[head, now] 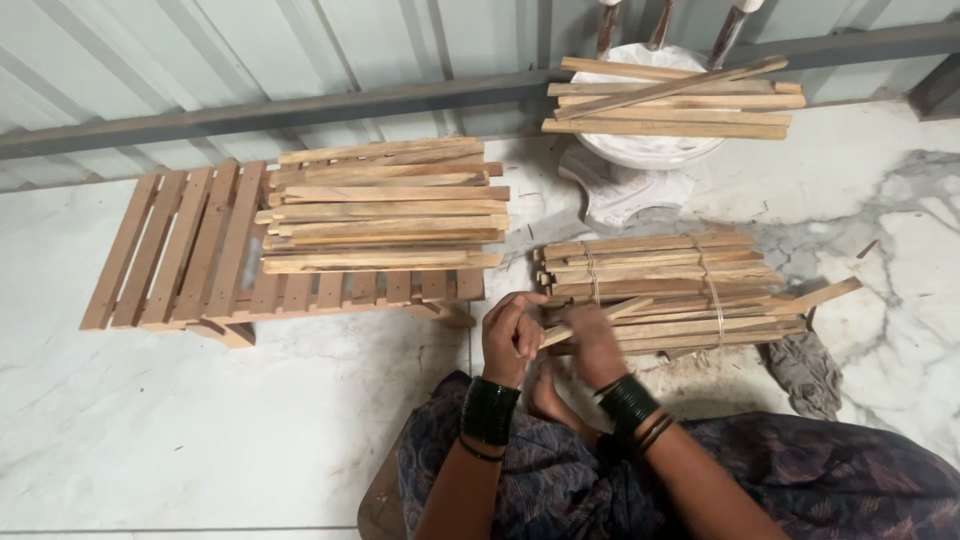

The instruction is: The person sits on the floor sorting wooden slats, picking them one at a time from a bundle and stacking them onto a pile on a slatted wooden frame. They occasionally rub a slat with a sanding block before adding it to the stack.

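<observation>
My left hand (512, 335) and my right hand (592, 343) both grip one thin wooden stick (612, 310), which slants up to the right between them. Both wrists wear dark green bangles. Just beyond my hands lies a tied bundle of wooden sticks (665, 290) on the marble floor, bound with thin wire or string. My bare foot (545, 393) shows between my arms, over a dark patterned cloth on my lap.
A slatted wooden pallet (180, 255) at the left carries a loose stack of sticks (385, 205). More sticks (670, 100) rest on a white round stool at the back. A grey rag (805, 370) lies at the right. A corrugated metal wall runs behind.
</observation>
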The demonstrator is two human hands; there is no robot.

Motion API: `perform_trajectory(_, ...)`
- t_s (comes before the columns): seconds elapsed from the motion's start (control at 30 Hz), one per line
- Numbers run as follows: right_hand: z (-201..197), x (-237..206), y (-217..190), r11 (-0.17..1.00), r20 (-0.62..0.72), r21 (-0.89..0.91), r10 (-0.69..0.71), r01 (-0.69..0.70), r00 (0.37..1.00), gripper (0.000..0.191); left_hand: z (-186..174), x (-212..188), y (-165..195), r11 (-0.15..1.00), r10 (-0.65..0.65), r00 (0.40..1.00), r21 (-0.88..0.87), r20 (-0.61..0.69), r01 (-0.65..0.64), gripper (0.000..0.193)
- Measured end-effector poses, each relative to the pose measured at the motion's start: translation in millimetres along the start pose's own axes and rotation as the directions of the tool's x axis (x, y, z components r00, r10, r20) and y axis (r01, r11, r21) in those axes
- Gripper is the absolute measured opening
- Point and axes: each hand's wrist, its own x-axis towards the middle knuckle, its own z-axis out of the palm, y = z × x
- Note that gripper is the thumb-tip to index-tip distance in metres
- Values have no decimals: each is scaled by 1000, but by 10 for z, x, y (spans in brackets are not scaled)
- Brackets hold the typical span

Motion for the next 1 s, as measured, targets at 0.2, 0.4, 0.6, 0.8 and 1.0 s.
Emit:
perform_trajectory(0.2, -59, 76, 324, 983, 53, -119, 150, -143, 987, 40, 50, 78, 36, 1000, 13, 1000, 0, 4, -13, 39)
perform_trajectory(0.4, 102, 0, -249, 998, 31, 62, 12, -14, 999, 48, -40, 66, -60, 999, 10, 999, -40, 31, -9, 36)
perform_trajectory(0.6, 32, 64, 188, 993, 36, -62, 99, -96, 994, 34, -80, 62, -128, 998, 40, 988, -58, 147, -32, 44)
perform_trajectory(0.8, -550, 199, 515, 903, 9, 362, 242, -229, 970, 24, 69, 172, -289, 990, 104, 994, 104, -37, -100, 55)
perform_trajectory(1.0, -1418, 258, 124, 43, 63, 994, 535, -102, 842, 28, 80, 147, -377, 535, 171, 983, 832, 62, -145, 64)
